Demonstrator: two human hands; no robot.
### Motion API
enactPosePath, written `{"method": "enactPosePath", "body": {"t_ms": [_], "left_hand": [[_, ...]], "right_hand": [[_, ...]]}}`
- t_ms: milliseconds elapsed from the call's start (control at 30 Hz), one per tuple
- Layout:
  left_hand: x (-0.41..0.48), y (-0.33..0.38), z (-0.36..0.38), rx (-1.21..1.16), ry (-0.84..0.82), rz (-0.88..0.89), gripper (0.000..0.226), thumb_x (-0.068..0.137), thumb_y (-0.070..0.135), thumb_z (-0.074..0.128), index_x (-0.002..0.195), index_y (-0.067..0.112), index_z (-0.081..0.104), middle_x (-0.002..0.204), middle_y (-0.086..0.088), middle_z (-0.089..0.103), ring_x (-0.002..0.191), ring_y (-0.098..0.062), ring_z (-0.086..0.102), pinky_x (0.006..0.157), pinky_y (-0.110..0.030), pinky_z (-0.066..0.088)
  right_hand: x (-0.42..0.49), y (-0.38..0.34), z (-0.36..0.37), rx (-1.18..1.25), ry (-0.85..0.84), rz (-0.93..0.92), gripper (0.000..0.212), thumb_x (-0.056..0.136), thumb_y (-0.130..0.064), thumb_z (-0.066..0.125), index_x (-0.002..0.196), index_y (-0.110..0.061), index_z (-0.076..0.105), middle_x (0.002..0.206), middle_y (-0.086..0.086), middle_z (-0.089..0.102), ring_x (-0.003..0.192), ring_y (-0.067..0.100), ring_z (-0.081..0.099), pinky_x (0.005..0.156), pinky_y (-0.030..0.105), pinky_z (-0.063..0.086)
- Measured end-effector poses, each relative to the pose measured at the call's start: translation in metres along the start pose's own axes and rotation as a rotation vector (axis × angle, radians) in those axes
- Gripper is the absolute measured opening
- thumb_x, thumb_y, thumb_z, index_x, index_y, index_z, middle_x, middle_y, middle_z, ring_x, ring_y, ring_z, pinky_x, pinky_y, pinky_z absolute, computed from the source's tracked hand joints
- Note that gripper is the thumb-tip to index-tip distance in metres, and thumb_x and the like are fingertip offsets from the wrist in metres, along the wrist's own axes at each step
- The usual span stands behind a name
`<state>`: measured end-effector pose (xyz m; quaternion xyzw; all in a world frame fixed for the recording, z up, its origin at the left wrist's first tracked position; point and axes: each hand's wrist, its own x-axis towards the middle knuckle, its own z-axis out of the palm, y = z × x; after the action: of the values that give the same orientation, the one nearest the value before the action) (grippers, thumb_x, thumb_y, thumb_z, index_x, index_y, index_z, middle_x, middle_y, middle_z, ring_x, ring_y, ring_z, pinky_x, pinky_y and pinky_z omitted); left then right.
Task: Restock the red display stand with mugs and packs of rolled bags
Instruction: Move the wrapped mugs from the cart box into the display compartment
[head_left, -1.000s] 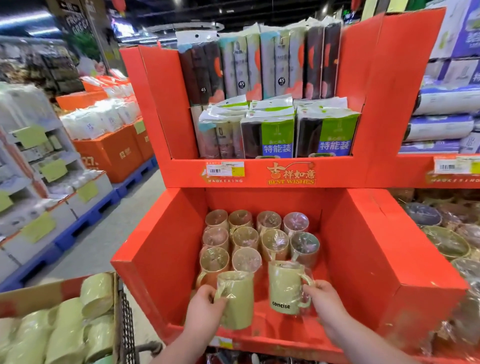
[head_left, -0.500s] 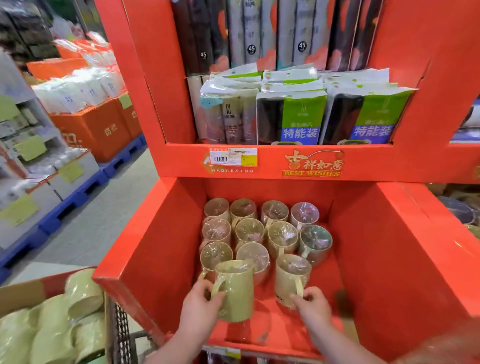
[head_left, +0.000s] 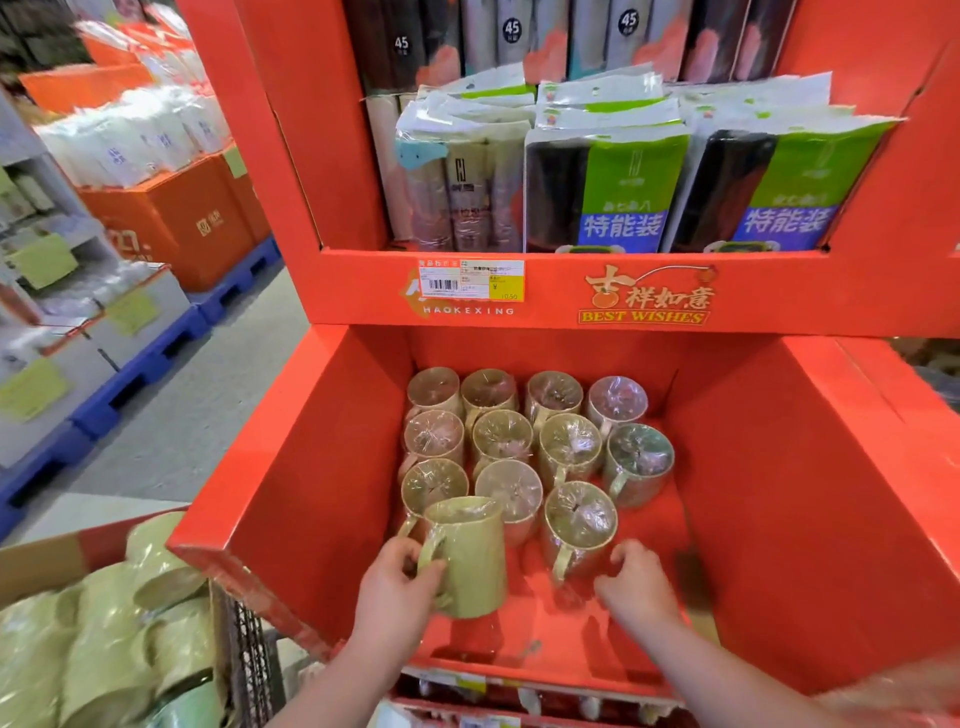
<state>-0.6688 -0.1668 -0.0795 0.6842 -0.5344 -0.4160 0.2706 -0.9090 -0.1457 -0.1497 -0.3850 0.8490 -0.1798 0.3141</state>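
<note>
Shop aisle, red display stand (head_left: 311, 493) | two mug rows (head_left: 503, 435) full, third short | my left hand (head_left: 395, 587) grips mug (head_left: 470, 558) | right hand (head_left: 636, 590) slack, empty

The lower bin of the red display stand (head_left: 753, 519) is filled from its back edge forward by wrapped mugs (head_left: 501, 434), standing rim to rim with no room between them. Bare bin floor (head_left: 545, 634) runs along the front edge and into the front-right corner. There the right hand (head_left: 636, 587) sits just beside the nearest mug. The left hand (head_left: 395, 587) grips a green mug (head_left: 472, 558) over the front-left part. Tall side walls close off left and right. The upper shelf lip (head_left: 753, 291) stands above the back edge, so the bin is open from above and over its front edge.
</note>
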Motion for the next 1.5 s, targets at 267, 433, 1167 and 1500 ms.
{"method": "enactPosePath", "body": {"t_ms": [267,433,1167,1500], "left_hand": [[-0.001,0.003,0.0,-0.026,-0.017,0.003,0.009,0.086,0.008,0.06,0.082,0.003,0.055,0.075,-0.009,0.063,0.053,-0.01,0.055,0.042,-0.012,0.038],[0.0,-0.001,-0.004,-0.011,-0.006,0.011,0.013,0.085,0.009,0.061,0.076,0.009,0.052,0.07,-0.004,0.058,0.054,-0.01,0.05,0.043,-0.012,0.036],[0.004,0.003,0.013,-0.073,-0.12,0.056,0.016,0.083,0.006,0.063,0.074,0.013,0.052,0.067,0.0,0.055,0.06,-0.014,0.049,0.059,-0.031,0.045],[-0.004,0.023,0.063,-0.045,-0.375,0.257,0.028,0.081,0.0,0.065,0.069,0.02,0.049,0.064,0.003,0.05,0.062,-0.012,0.044,0.058,-0.021,0.036]], "right_hand": [[0.023,-0.025,-0.018,-0.257,-0.082,-0.251,0.095,0.076,-0.031,0.072,0.149,-0.03,0.012,0.16,-0.006,0.001,0.14,0.03,0.026,0.109,0.04,0.035],[0.026,-0.026,-0.01,-0.297,-0.025,-0.232,0.089,0.074,-0.037,0.072,0.146,-0.027,0.02,0.155,-0.004,0.011,0.134,0.027,0.034,0.101,0.036,0.041],[0.024,-0.046,-0.025,-0.073,-0.056,-0.293,0.07,0.076,-0.031,0.057,0.142,-0.024,0.037,0.154,0.003,0.022,0.137,0.026,0.031,0.112,0.034,0.03],[-0.015,-0.036,-0.064,-0.071,-0.397,-0.47,0.093,0.076,-0.035,0.078,0.15,-0.024,0.024,0.15,0.003,0.03,0.138,0.011,0.03,0.107,0.015,0.024]]}}
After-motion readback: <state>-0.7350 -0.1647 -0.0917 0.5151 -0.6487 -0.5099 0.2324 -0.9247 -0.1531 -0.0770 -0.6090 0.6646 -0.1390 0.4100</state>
